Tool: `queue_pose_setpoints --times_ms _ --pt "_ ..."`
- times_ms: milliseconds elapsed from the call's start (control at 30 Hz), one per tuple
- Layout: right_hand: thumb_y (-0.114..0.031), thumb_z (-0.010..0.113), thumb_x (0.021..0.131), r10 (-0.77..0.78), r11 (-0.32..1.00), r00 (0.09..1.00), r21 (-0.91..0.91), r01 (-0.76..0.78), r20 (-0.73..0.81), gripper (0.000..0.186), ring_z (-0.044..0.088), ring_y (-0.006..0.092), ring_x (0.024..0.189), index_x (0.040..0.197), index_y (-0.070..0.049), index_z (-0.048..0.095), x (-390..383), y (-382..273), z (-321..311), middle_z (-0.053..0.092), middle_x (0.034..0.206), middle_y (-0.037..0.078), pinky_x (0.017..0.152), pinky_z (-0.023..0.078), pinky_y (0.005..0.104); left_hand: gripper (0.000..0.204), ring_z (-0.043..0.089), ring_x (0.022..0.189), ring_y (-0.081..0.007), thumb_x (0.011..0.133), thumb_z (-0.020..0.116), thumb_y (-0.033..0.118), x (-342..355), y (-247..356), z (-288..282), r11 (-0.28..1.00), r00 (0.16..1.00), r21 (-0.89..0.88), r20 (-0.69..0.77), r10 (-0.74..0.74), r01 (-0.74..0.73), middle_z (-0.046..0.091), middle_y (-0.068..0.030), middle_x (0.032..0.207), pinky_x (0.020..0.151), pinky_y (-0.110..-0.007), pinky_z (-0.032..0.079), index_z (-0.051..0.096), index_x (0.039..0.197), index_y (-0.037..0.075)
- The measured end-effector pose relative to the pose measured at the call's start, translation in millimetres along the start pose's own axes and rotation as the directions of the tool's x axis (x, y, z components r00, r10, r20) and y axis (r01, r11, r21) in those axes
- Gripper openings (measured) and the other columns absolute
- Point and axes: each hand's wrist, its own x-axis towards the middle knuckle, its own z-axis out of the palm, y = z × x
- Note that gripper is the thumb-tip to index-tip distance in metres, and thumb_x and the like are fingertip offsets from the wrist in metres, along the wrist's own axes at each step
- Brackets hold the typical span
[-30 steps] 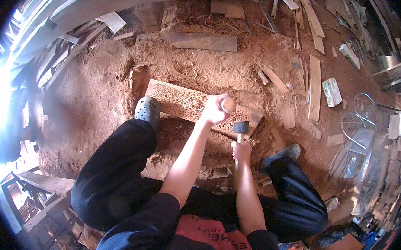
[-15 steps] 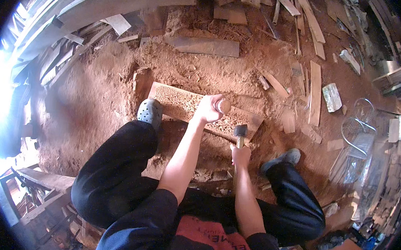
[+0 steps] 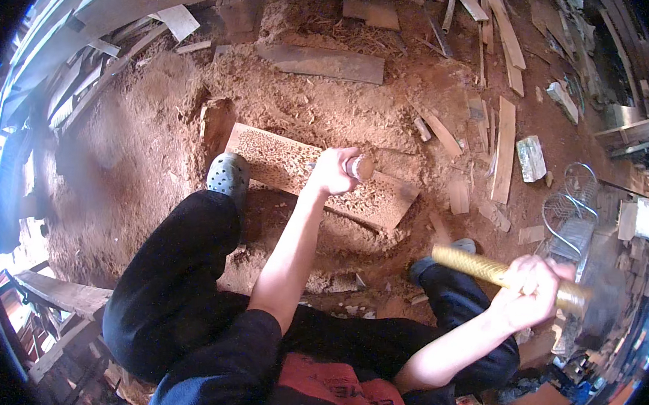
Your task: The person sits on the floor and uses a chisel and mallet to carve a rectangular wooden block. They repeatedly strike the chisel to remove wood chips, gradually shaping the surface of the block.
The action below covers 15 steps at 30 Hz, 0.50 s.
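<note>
A wooden board (image 3: 268,152), its upper face densely pitted with carved marks, lies slanting on the dirt in front of me. My left hand (image 3: 329,173) is closed around a chisel (image 3: 360,168) over the middle of the board. The round end of its wooden handle faces up, while its blade is mostly hidden by my fist. Out to the right and raised, my right hand (image 3: 532,294) grips a hammer (image 3: 472,263) by its yellow handle. The hammer's dark head is smeared by motion beyond my fist, well apart from the chisel.
My left clog (image 3: 228,175) is at the board's left end, beside a wood block (image 3: 215,122). A loose plank (image 3: 323,63) lies beyond on the dirt. Wood strips (image 3: 505,151), a pale block (image 3: 531,159) and a wire rack (image 3: 573,220) lie to the right.
My right hand has swung the hammer from beside the board's right part up and out to the right. My left hand keeps the chisel over the board. The whole view has shifted slightly.
</note>
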Motion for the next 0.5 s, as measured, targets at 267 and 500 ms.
queue_pose_setpoints --times_ms 267,500 --pt "-0.006 0.062 0.067 0.735 0.373 0.677 -0.818 -0.438 -0.027 0.008 0.048 0.0119 0.037 0.066 -0.003 0.054 -70 174 29 0.053 0.052 0.004 0.033 0.034 0.0263 0.030 0.061 0.065 -0.0212 0.055 0.068 0.019 1 -64 8 0.961 0.988 -0.244 -0.117 0.102 -0.128 0.063 -0.0136 0.073 0.062 -0.031 0.047 0.061 0.080 0.003" --pt "0.007 0.055 0.065 0.076 0.997 0.996 0.007 -0.076 -0.037 0.020 0.043 0.0092 0.038 0.068 -0.006 0.041 -21 21 41 0.044 0.050 0.001 0.037 0.037 0.0201 0.028 0.062 0.073 -0.0339 0.056 0.066 0.017 1 -21 4 0.995 0.999 -0.098 -0.043 -0.034 0.029 0.061 -0.0168 0.075 0.063 -0.037 0.047 0.058 0.079 0.005"
